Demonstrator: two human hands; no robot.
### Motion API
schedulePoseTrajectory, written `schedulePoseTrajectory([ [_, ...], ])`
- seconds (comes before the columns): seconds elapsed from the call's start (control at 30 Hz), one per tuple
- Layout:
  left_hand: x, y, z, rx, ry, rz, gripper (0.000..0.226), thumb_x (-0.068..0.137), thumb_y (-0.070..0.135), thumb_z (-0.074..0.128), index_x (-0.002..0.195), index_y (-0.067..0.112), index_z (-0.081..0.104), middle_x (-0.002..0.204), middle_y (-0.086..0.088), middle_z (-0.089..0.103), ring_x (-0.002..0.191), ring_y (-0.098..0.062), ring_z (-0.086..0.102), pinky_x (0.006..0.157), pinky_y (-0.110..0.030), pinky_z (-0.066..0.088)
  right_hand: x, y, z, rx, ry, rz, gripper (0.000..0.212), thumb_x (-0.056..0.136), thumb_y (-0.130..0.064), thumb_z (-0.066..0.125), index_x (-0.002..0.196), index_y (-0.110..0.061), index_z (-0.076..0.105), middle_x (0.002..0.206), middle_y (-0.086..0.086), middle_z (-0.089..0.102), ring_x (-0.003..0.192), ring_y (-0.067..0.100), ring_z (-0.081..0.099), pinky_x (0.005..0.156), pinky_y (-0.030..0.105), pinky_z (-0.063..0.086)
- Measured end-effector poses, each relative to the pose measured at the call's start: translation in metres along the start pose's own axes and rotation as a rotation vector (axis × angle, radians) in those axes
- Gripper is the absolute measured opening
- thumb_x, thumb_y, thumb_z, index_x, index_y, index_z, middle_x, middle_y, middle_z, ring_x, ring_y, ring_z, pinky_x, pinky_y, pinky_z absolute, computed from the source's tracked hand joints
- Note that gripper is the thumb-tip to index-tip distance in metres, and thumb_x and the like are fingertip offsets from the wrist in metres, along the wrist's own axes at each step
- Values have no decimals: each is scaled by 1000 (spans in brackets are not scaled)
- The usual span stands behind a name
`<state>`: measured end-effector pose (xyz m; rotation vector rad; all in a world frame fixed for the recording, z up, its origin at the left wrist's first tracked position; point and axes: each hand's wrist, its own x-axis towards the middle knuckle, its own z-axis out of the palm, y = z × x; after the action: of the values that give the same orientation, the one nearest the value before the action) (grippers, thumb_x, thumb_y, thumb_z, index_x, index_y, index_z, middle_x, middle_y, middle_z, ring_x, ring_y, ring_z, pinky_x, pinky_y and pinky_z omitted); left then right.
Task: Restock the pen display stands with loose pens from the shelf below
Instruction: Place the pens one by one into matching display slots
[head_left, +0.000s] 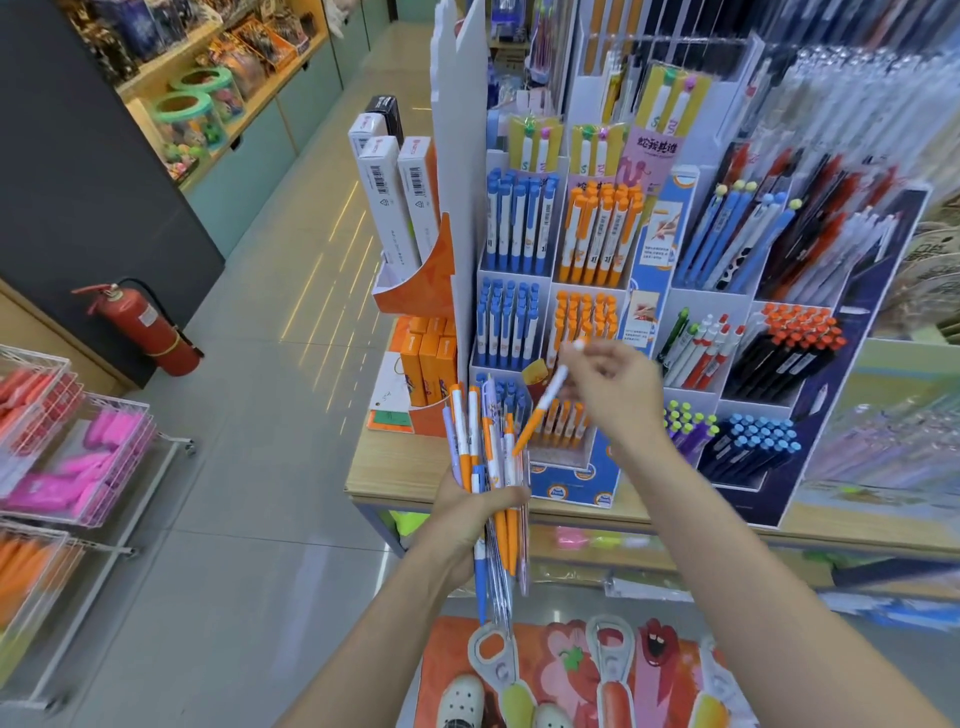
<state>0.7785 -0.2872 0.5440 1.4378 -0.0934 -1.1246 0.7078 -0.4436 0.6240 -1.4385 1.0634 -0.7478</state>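
Above table edge (467, 492) — right hand (618, 400), orange pen (540, 408)

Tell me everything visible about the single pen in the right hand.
The pen is a slim plastic one with a white upper barrel and an orange lower end, slightly blurred. It is tilted, white end up, orange end down-left. The right hand pinches it near the top, in front of the orange pen compartments. Nothing else visibly touches it.

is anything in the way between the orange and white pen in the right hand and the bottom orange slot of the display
Nothing visible blocks it. The right hand pinches the orange and white pen just above and in front of the bottom orange compartment, which is open-topped and partly filled. The bundle of loose pens in the left hand sits off to the left.
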Motion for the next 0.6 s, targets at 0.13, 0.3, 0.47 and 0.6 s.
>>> schedulePoseTrajectory([
  [0.13,4,2,-5,-3,19,-8,47,75,-6,80,116,11,64,93,-9,78,83,-24,75,73,-38,61,24,9,-40,-75,61,-123,14,88,-28,72,88,-21,60,86,-1,68,72,18,73,72,35,60],
  [0.3,10,8,1,27,17,31,51,73,-8,81,117,11,64,99,-9,77,95,-29,74,87,-46,60,14,63,-34,-465,-36,-229,19,86,-26,75,98,-17,64,75,-15,62,69,-4,62,60,8,45],
  [0.47,11,9,-2,20,5,49,53,75,-8,80,120,13,62,100,-8,77,93,-27,74,77,-39,60,18,96,-16,-588,19,-358,18,83,-24,77,90,-11,68,67,-1,67,66,12,65,67,34,55],
  [0.6,9,10,-10,15,2,61,46,78,-10,76,112,18,64,90,0,78,82,-16,75,65,-29,59,25,109,-3,-611,64,-390,20,83,-23,78,91,-9,67,70,-1,66,67,16,63,66,35,54],
])
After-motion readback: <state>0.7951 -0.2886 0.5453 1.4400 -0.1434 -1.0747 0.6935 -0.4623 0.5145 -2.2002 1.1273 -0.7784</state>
